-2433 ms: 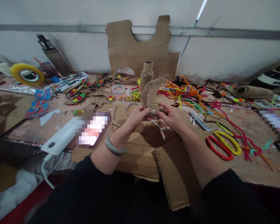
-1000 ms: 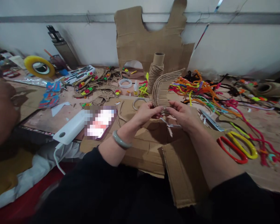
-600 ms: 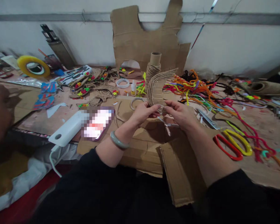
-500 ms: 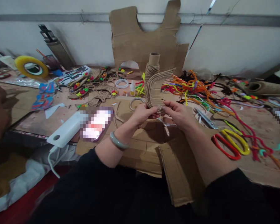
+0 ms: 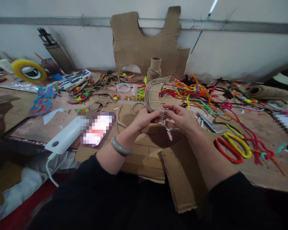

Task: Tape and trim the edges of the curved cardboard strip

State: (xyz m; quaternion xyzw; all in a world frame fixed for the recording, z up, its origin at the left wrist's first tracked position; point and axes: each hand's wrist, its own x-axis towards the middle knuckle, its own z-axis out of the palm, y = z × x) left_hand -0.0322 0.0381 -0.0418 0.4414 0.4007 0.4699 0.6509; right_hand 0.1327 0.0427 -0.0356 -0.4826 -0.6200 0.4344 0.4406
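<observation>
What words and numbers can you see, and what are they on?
I can't read any for sure.
Little bottle: label too small and blurry.
Phone by the left arm: screen hidden by blurry squares.
Bright screen at right: squares too.
Black-and-white thing, far right: marks blurred and cut off.

Clear tape roll (image 5: 15,71) is standing at left; pixelated phone (image 5: 97,129) is lying beside white power strip (image 5: 66,133); red-and-yellow-handled scissors (image 5: 228,150) are resting at right.
</observation>
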